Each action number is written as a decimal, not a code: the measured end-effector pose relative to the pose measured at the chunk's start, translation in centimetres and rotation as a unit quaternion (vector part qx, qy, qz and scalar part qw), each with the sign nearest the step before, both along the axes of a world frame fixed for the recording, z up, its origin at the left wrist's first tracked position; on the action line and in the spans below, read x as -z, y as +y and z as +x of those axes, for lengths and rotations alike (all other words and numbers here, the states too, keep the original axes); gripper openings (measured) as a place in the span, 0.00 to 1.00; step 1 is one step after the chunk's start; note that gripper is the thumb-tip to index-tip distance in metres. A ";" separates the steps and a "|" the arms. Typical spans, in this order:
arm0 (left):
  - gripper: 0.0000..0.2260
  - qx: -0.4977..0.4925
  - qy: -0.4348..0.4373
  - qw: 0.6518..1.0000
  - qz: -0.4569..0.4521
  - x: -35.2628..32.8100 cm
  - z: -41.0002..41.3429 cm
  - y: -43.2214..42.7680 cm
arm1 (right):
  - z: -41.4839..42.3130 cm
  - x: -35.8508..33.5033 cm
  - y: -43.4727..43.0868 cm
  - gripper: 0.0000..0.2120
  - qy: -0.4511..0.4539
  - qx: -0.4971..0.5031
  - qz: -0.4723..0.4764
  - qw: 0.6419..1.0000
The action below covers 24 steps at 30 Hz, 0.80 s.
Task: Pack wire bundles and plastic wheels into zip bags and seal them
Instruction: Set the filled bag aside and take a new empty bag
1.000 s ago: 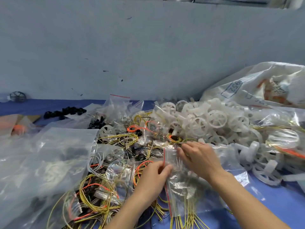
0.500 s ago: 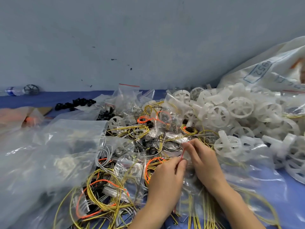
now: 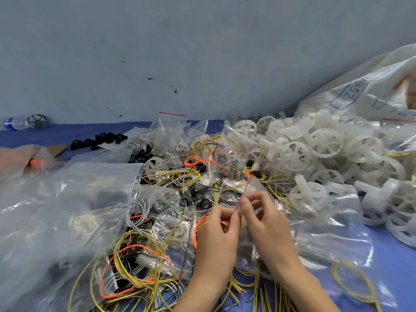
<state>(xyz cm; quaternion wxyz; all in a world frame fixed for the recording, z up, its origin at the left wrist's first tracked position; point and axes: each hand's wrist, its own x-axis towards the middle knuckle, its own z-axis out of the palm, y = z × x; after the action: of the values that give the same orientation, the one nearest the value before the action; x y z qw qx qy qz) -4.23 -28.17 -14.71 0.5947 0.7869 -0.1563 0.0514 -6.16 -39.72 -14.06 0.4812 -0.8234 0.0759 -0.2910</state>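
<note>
Pinching grip on both sides: left hand and right hand close together, thumbs and fingertips nipping the red-striped mouth of a small zip bag, raised above the clutter with its body hanging between the wrists. Probably mid-seal, judging by the fingers set right on the strip; contents hard to read through the crumpled film, seemingly wire.

Nearest, below the wrists: loose yellow wires fanned over the blue table, within easy reach for a next fill.

To the left: coils of yellow and orange wire tangled among small filled packets, and a big clear bag lying flat, partly covering the heap.

Just beyond the fingertips: more wire bundles mixed in with packets.

To the right and farther off: heap of white plastic wheels, banked against a printed white sack, presumably kept near to feed the packing.

Farthest, toward the wall: upright packets with red strips and a row of small black parts.
</note>
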 end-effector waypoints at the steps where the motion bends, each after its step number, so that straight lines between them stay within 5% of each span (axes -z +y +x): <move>1: 0.07 0.012 0.015 1.000 -0.006 0.0 0.1 0.0 | 0.0 0.3 0.2 0.06 0.010 -0.007 0.005 1.000; 12: 0.11 0.133 0.272 0.941 -0.155 -1.3 1.8 0.9 | -0.1 0.3 0.4 0.04 0.030 -0.028 0.079 0.996; 24: 0.09 0.150 0.304 0.922 -0.188 -1.9 2.0 1.1 | -0.3 0.3 0.3 0.06 0.041 -0.041 0.104 0.993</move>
<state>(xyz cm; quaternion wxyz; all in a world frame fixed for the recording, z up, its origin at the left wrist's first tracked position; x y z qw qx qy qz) -2.24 -27.11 -12.85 0.7514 0.6058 -0.0710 -0.2517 -6.46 -39.43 -14.38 0.5722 -0.7826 0.0918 -0.2275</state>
